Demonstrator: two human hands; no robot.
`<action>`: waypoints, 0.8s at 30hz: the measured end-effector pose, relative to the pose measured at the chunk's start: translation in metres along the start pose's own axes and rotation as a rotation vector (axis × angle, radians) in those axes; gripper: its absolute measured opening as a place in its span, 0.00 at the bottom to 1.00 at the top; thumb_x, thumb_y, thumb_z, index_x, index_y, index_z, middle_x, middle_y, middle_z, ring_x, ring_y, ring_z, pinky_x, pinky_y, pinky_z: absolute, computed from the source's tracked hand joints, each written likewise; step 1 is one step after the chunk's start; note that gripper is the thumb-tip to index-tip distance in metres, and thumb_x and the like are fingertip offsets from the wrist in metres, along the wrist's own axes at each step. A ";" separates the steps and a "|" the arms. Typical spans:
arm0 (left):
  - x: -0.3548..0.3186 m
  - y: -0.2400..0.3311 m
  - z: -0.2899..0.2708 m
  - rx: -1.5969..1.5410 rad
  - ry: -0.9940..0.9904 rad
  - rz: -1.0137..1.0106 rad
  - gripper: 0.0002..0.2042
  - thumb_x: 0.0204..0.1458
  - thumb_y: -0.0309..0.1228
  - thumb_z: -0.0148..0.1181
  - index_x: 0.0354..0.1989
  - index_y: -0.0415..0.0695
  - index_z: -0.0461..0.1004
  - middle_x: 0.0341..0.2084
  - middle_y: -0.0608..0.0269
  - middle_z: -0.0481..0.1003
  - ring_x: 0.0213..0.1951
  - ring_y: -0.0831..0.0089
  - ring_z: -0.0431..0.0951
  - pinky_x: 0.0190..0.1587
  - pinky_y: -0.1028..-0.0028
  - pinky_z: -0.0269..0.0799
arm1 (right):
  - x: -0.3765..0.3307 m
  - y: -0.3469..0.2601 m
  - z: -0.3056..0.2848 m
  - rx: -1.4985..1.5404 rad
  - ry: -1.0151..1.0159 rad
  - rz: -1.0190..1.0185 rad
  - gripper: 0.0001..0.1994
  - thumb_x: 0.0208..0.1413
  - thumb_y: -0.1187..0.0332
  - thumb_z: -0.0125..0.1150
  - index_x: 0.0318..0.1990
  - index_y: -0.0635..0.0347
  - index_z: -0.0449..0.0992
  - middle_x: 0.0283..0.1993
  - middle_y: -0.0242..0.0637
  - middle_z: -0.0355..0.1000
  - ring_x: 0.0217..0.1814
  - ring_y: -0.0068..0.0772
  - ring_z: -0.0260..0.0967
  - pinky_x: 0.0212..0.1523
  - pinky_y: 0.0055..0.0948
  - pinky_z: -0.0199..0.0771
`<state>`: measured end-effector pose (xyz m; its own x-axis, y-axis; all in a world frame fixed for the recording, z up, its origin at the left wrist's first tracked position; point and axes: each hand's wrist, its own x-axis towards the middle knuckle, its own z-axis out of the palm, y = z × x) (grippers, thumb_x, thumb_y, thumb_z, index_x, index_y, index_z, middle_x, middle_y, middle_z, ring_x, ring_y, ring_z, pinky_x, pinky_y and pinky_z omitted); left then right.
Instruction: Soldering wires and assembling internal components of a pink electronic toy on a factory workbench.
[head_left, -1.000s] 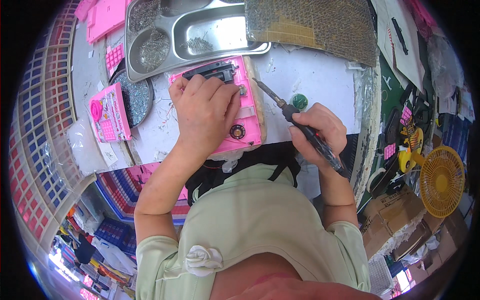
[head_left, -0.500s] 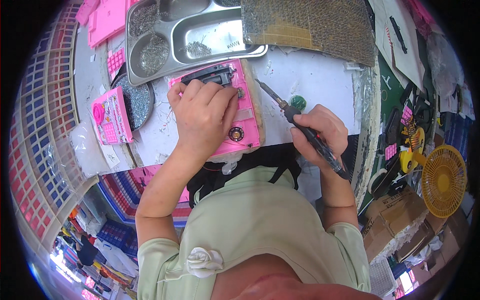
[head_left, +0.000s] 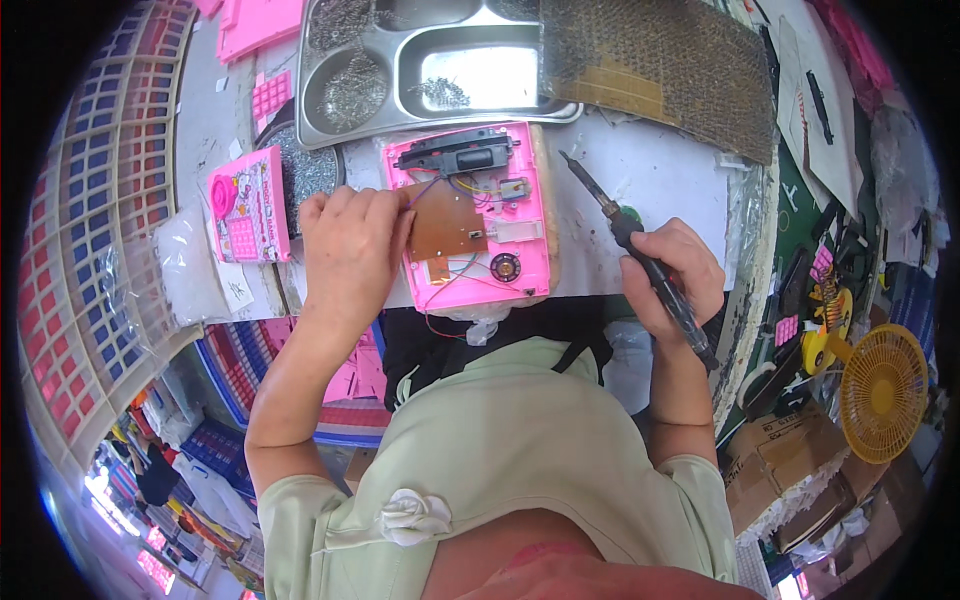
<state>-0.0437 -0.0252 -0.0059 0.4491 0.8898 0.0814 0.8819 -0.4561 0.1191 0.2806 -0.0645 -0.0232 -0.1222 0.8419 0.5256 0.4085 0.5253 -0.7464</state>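
Observation:
A pink plastic case half (head_left: pixel 462 292) lies with its inside up on a padded block at the table's front edge. It carries a black mechanism (head_left: pixel 460 153), a small motor (head_left: pixel 514 189), a round speaker (head_left: pixel 505 266), thin wires and a brown circuit board (head_left: pixel 446 222). At the board's left edge, the curled fingers of my left hand (head_left: pixel 350 245) are closed on it; the fingertips are partly hidden. My right hand (head_left: pixel 680 275) grips a dark, slim electric screwdriver (head_left: pixel 655 265), its metal tip pointing up and left, apart from the case.
Behind the case stands a steel compartment tray (head_left: pixel 405 125) with small metal parts, overlapped by a cardboard sheet (head_left: pixel 660 75). To the left are a round dish of screws (head_left: pixel 312 185) and a printed pink panel (head_left: pixel 250 207). A yellow fan (head_left: pixel 882 392) is at the right.
My left hand has moved left off the middle of the case, uncovering the circuit board and wires. The screwdriver stays in my right hand. The whole view has shifted slightly.

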 end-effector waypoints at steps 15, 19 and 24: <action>0.023 0.032 0.028 -1.597 0.189 -0.485 0.04 0.58 0.19 0.66 0.40 0.34 0.78 0.35 0.60 0.82 0.33 0.80 0.83 0.36 0.81 0.81 | 0.044 -0.023 0.068 0.294 -0.097 0.348 0.26 0.56 0.84 0.65 0.63 0.65 0.70 0.47 0.43 0.78 0.49 0.30 0.78 0.46 0.26 0.80; 0.023 0.029 0.033 -1.588 0.166 -0.481 0.05 0.58 0.19 0.65 0.41 0.34 0.78 0.33 0.61 0.82 0.33 0.79 0.84 0.37 0.80 0.81 | 0.056 -0.016 0.091 0.336 -0.131 0.323 0.29 0.55 0.85 0.64 0.65 0.63 0.69 0.51 0.39 0.77 0.54 0.30 0.78 0.51 0.28 0.80; 0.019 0.022 0.034 -1.539 0.083 -0.455 0.05 0.59 0.19 0.65 0.41 0.34 0.79 0.31 0.62 0.82 0.34 0.79 0.84 0.39 0.79 0.82 | 0.068 -0.019 0.105 0.346 -0.143 0.350 0.28 0.56 0.85 0.64 0.65 0.61 0.69 0.49 0.38 0.76 0.52 0.27 0.78 0.52 0.26 0.80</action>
<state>-0.0112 -0.0172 -0.0350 0.1484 0.9700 -0.1927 -0.0646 0.2039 0.9769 0.1692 -0.0048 -0.0163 -0.1646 0.9703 0.1771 0.1266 0.1989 -0.9718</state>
